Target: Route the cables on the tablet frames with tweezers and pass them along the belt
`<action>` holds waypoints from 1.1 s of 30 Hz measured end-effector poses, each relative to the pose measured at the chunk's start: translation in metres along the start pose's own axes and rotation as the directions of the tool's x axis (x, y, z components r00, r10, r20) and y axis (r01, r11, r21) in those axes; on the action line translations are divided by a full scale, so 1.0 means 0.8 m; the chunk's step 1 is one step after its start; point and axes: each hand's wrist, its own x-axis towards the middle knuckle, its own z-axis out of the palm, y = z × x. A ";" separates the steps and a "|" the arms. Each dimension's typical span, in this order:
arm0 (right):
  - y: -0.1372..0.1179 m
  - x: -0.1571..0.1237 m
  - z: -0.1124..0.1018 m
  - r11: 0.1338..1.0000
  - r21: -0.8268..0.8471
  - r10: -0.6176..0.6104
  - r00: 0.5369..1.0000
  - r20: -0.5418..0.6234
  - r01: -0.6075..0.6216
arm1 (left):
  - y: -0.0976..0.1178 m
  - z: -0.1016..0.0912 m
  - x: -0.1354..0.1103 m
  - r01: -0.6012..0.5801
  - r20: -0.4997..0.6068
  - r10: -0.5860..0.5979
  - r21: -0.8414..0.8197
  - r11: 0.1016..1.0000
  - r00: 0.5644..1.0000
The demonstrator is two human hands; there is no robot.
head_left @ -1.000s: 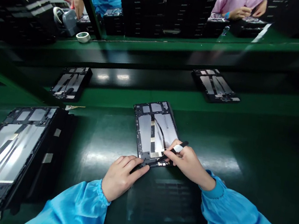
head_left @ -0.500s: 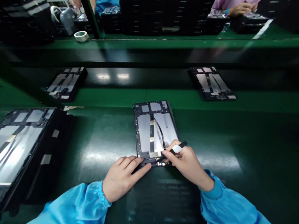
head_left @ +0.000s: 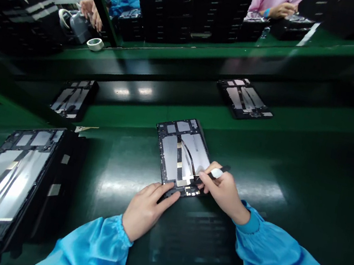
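An opened tablet (head_left: 169,149) lies on the dark green bench, its silver inside with dark cables facing up. A thin black cable (head_left: 188,151) curves down across it. My left hand (head_left: 147,209) rests with fingers apart on the near left corner of the tablet. Over its near right part, my right hand (head_left: 220,189) pinches a slim black tool with a white patch (head_left: 217,173). The tip of that tool meets the lower end of the black cable; whether it grips it I cannot tell.
At left stands a stack of opened tablets (head_left: 1,184). Beyond the bench lie one tablet at left (head_left: 73,99) and another at right (head_left: 245,99). A tape roll (head_left: 95,44) sits on the green ledge by a post. Across it, co-workers' hands (head_left: 93,14) work near black stacks (head_left: 190,12).
My right hand and its tool have shifted slightly right and up along the tablet. My left fingers moved slightly. The two far tablets have slid left. A co-worker's hands moved near the tape roll.
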 end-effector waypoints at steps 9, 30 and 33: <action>0.007 0.029 -0.010 0.984 0.179 0.064 0.971 -0.229 -0.023 | 0.008 0.026 0.063 -0.123 -0.109 0.137 0.125 0.985 0.985; 0.085 0.257 -0.206 0.929 -0.316 -0.108 0.680 -0.726 -0.190 | -0.073 0.150 0.336 0.112 -0.227 -0.094 0.066 0.992 0.969; 0.081 0.256 -0.205 0.940 -0.298 -0.101 0.695 -0.712 -0.169 | -0.071 0.157 0.362 0.158 -0.223 -0.161 -0.033 0.987 0.961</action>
